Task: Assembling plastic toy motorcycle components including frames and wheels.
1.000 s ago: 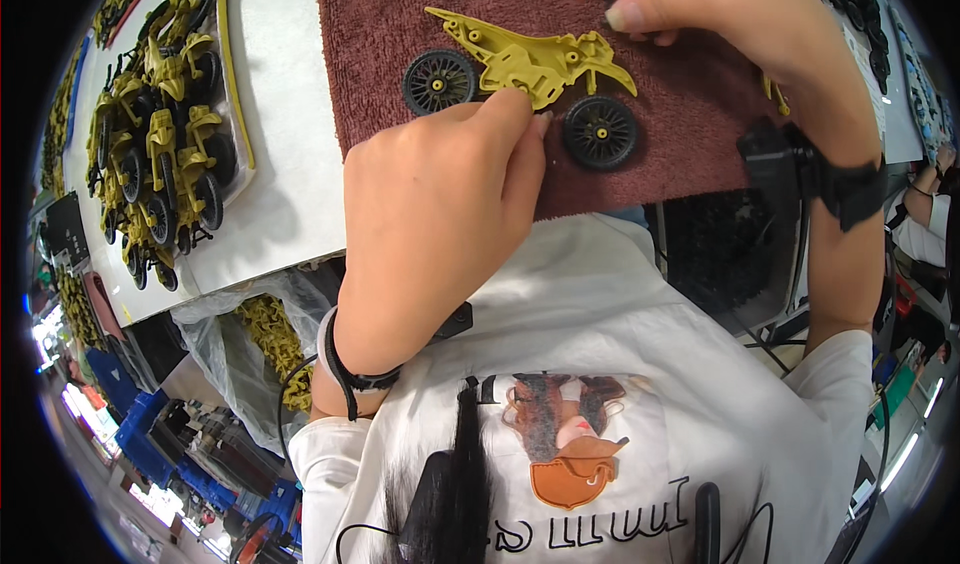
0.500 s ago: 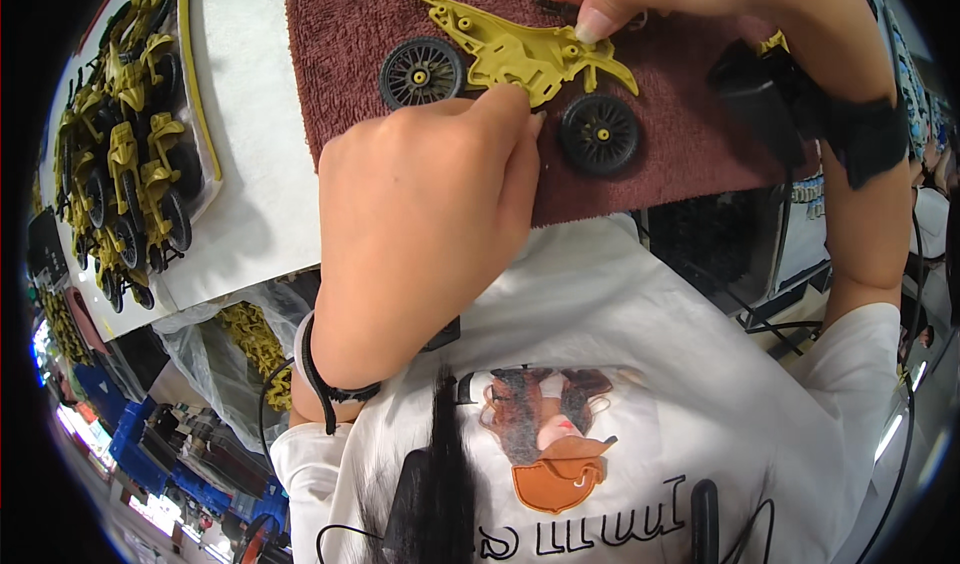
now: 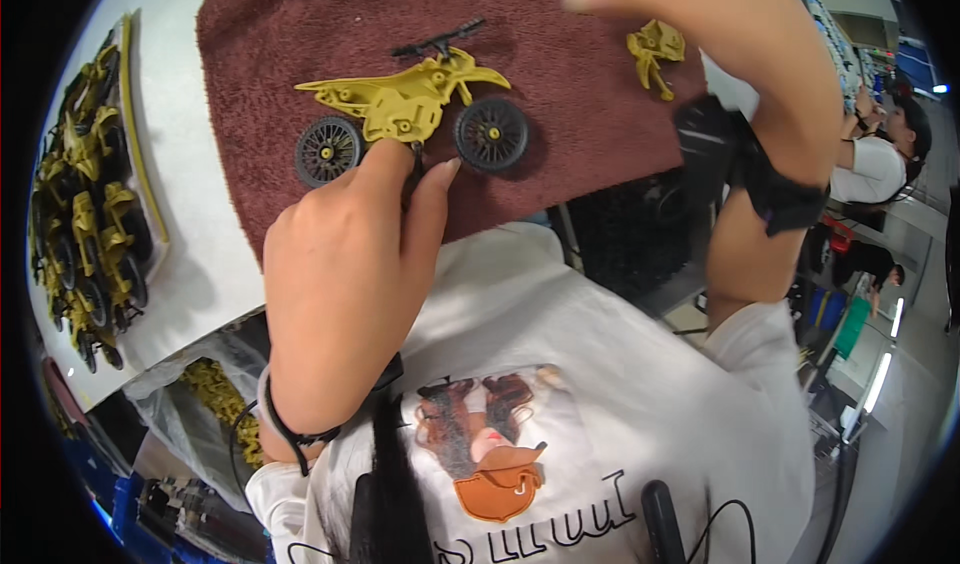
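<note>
My left hand (image 3: 340, 229) touches the yellow-and-black plastic toy motorcycle's (image 3: 405, 99) underside; clamped, I can't tell. Right hand (image 3: 690, 14), fingers apart!

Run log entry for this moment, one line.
Left hand: at lower edge of yellow toy bike | Right hand: blurred, partly out of view | Black handlebar: at toy bike's upper edge | Separate yellow piece: on brown cloth

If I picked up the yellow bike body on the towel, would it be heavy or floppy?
Probably light: the yellow bike body looks like a thin, hollowed plastic shell. Likely stiff, too, since its long pointed end shows no sag, though such a thin tip might snap. Pushed, it may drag a bit, because the towel looks fuzzy.
</note>
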`<state>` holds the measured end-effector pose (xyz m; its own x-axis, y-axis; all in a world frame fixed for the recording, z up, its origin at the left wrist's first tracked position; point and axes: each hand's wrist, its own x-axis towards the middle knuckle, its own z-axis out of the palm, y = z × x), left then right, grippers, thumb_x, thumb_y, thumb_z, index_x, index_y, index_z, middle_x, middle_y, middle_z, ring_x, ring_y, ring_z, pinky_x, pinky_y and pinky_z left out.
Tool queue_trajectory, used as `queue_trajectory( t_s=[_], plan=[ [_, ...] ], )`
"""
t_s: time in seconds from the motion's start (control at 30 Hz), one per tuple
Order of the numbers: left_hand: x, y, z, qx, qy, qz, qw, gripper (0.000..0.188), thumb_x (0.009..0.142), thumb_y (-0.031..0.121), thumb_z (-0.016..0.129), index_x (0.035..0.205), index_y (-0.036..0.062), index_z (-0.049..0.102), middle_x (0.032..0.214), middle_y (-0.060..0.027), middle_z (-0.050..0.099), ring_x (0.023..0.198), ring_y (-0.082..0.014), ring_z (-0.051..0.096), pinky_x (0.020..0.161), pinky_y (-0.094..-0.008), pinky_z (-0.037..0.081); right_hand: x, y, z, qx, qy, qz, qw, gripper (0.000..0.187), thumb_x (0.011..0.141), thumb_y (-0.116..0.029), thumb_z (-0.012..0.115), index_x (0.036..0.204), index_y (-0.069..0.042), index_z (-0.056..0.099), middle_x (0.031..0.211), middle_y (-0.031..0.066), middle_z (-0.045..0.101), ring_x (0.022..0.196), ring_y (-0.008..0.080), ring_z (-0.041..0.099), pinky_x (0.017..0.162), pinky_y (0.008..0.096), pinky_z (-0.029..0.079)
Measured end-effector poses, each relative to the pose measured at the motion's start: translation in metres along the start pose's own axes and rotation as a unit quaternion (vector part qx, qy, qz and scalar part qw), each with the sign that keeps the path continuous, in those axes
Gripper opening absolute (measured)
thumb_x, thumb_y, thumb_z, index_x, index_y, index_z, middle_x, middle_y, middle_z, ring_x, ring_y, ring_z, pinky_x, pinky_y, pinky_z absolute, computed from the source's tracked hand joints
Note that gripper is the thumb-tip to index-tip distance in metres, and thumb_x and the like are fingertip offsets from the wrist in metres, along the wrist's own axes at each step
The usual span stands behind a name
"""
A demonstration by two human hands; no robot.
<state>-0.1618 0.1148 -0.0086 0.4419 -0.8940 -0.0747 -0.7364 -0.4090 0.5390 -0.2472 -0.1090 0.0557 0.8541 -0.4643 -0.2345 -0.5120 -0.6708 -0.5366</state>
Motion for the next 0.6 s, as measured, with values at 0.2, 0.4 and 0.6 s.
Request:
queue_trajectory(
  t_s=[0.2, 0.4, 0.6],
  plan=[
    [-0.008, -0.005, -0.008, -0.121, -0.039, -0.022, 0.992, 0.014, 0.086, 0.010, 0.067, 0.082, -0.0009, 0.060, 0.054, -0.0062, 0.053, 0.043, -0.0135, 0.045, 0.045, -0.0285, 0.034, -0.048, 0.071, 0.012, -0.100, 0.068, -0.083, 0.989, 0.044, 0.065, -0.010, 0.077, 0.108, -0.010, 0.064, 0.104, 0.0018, 0.057, 0.084, 0.0127, 0.053, 0.069, 0.0242, 0.044],
    [0.002, -0.020, -0.033, -0.188, 0.029, 0.120, 0.974, 0.007, 0.089, 0.004, 0.063, 0.089, -0.0027, 0.060, 0.075, -0.0045, 0.059, 0.064, -0.0085, 0.052, 0.059, -0.0215, 0.040, -0.062, 0.044, -0.016, -0.100, -0.041, -0.043, 0.993, 0.033, 0.065, -0.006, 0.073, 0.097, -0.006, 0.063, 0.100, 0.0018, 0.054, 0.083, 0.0130, 0.057, 0.071, 0.0255, 0.044],
    [0.041, -0.020, -0.034, -0.038, 0.137, 0.295, 0.945, 0.049, 0.077, 0.001, 0.069, 0.125, 0.0012, 0.057, 0.126, -0.0124, 0.060, 0.115, -0.0247, 0.058, 0.093, -0.0324, 0.047, -0.037, 0.033, 0.004, 0.156, -0.166, -0.273, 0.935, 0.025, 0.075, 0.007, 0.063, 0.099, 0.000, 0.063, 0.123, 0.0224, 0.048, 0.096, 0.0240, 0.063, 0.081, 0.0303, 0.051]
  ],
)
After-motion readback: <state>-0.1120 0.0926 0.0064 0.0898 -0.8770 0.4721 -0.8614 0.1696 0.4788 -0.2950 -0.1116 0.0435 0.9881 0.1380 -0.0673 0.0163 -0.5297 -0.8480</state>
